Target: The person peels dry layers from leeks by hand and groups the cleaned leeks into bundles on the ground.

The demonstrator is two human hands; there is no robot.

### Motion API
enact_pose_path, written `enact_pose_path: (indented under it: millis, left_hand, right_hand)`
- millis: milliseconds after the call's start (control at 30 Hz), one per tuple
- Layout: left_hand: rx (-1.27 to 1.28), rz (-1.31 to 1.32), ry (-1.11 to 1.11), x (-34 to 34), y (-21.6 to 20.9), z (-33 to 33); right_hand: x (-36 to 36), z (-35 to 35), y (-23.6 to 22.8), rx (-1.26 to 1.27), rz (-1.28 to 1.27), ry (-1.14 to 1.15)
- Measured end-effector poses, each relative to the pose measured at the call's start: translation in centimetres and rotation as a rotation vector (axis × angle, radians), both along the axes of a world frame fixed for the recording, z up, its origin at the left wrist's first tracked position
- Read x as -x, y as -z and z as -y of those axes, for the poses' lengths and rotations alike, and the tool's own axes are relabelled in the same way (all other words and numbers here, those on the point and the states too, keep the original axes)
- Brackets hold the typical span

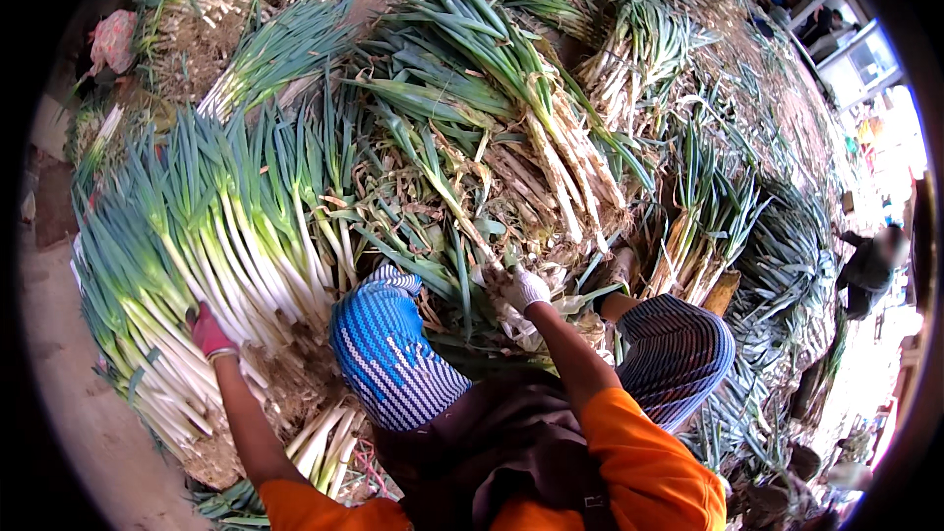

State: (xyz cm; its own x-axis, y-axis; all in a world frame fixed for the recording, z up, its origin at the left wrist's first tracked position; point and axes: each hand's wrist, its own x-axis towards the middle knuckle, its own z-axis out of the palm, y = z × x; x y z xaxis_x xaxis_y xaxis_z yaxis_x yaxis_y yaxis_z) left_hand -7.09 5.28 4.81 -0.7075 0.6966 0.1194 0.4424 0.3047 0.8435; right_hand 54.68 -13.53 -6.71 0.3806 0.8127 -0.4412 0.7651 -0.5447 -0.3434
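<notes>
My left hand (211, 332), in a red glove, rests on a wide row of cleaned green onions (241, 246) with white stalks and green tops. Its thumb and fingers look apart, lying against the stalks. My right hand (526, 290), in a white glove, is closed at the root end of an untrimmed green onion (452, 199). That stalk slants up and away to the left, its leaves partly dry. Beyond it lies a heap of untrimmed green onions (551, 143) with soil on the roots. Peeled leaves and husks (403, 206) are scattered between my knees.
More bundles of green onions (280, 54) lie at the far left, with others (639, 59) farther off. Leafy piles (801, 246) spread along the right. Bare floor (88, 374) shows at the left edge. Another person (867, 270) is at the far right. A pink sack (113, 42) sits back left.
</notes>
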Motion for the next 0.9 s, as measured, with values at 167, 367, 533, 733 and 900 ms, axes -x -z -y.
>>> enact_pose_path:
  millis: [167,367,533,733,900]
  left_hand:
    - [0.121,0.766,0.444,-17.0,-8.1,-0.7]
    - [0.476,1.147,0.723,-34.2,-17.4,-0.5]
    - [0.385,1.472,0.955,-45.8,-15.8,1.3]
    - [0.128,1.444,0.901,-43.8,-18.8,-2.1]
    - [-0.011,1.352,1.173,-49.3,-23.4,-3.9]
  right_hand:
    - [1.7,-0.9,-7.2,-0.431,-0.734,0.202]
    - [5.0,2.5,-25.5,-0.326,-1.443,0.46]
    - [5.5,8.6,-24.6,-0.417,-1.382,0.254]
    - [2.1,16.7,-18.0,-0.166,0.122,-0.28]
    - [-1.2,15.9,-27.9,-0.788,-0.459,0.114]
